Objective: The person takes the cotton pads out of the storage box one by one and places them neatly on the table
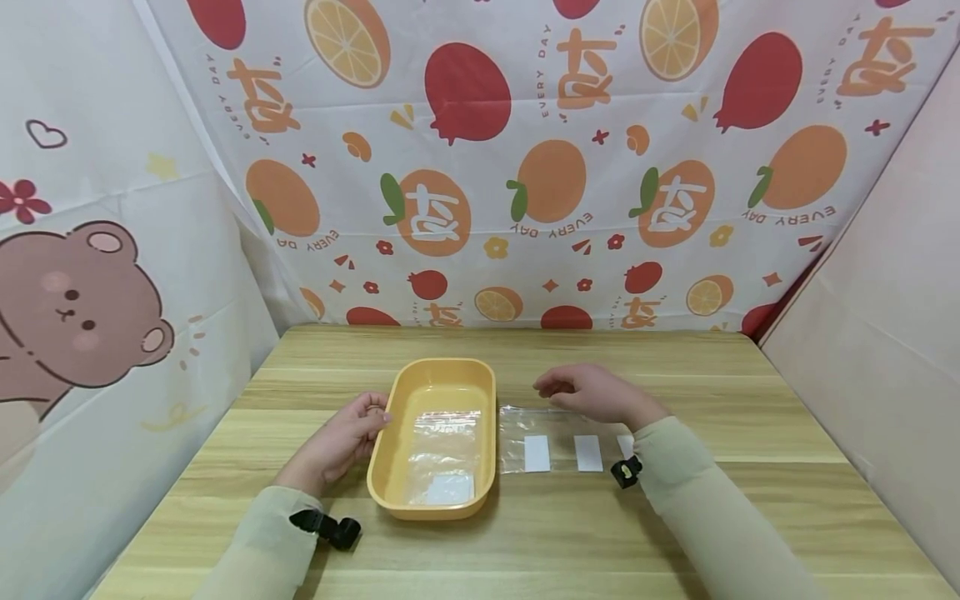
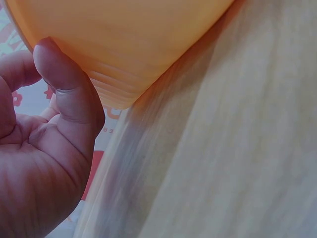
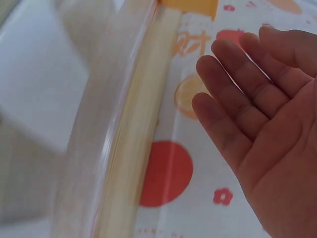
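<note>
The left hand (image 1: 351,437) pinches the left rim of a yellow rounded-rectangular plastic tray (image 1: 433,512); the right hand (image 1: 600,394), fingers loose, hovers over clear white-labelled plastic bags (image 1: 562,457) beside the tray on the wood-grain counter (image 1: 585,533).

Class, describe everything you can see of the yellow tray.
The yellow tray is a deep, open rectangle with rounded corners and a smooth rim; it looks like plastic, with faint ridges on its outer wall. It sits upright on the wood-grain table, its long sides running away from the person. The left hand holds its left rim. Inside lies a clear bag, a white patch at its near end.
</note>
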